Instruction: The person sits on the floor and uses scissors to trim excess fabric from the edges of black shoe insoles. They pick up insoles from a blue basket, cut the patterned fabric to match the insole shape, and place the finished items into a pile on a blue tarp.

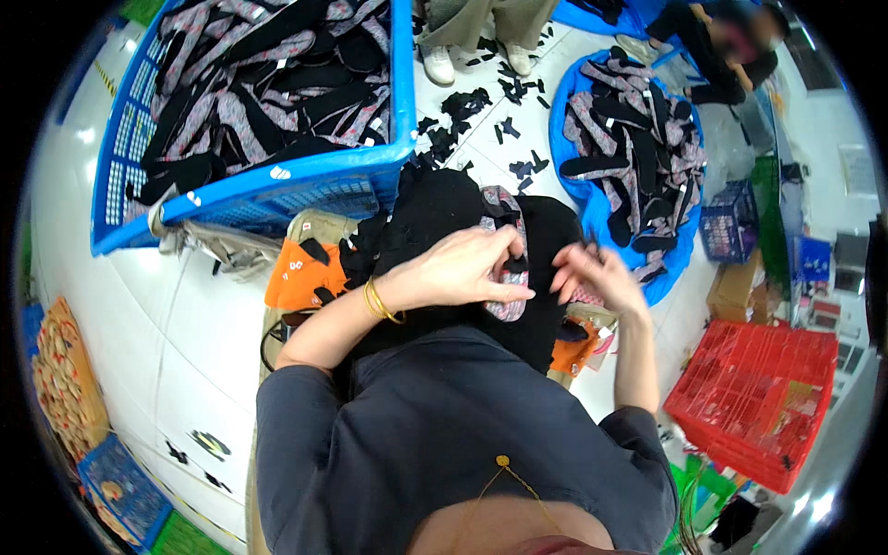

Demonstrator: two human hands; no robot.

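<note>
Left hand [462, 268]: fingers curled and pressed onto one patterned grey-and-pink insole piece [507, 250], thumb and fingertips gripping its upper part; the piece lies over the black cloth [435, 208] on the person's lap, between the two hands. Right hand [597, 276]: fingers loosely spread and blurred; whether they pinch anything cannot be told; it hovers just beside the piece's right edge. One gold bangle [381, 302] circles the left wrist. Two orange patches [296, 273] show beneath the black cloth, one at each side of the lap. Beyond: one blue crate [277, 190] at upper left and one blue bag [564, 120] at upper right, both heaped with similar patterned and black pieces, too many to count; black offcuts [481, 116] scattered on the white floor between them; one red crate [754, 398] at lower right; another person [712, 42] sits at the top right.
</note>
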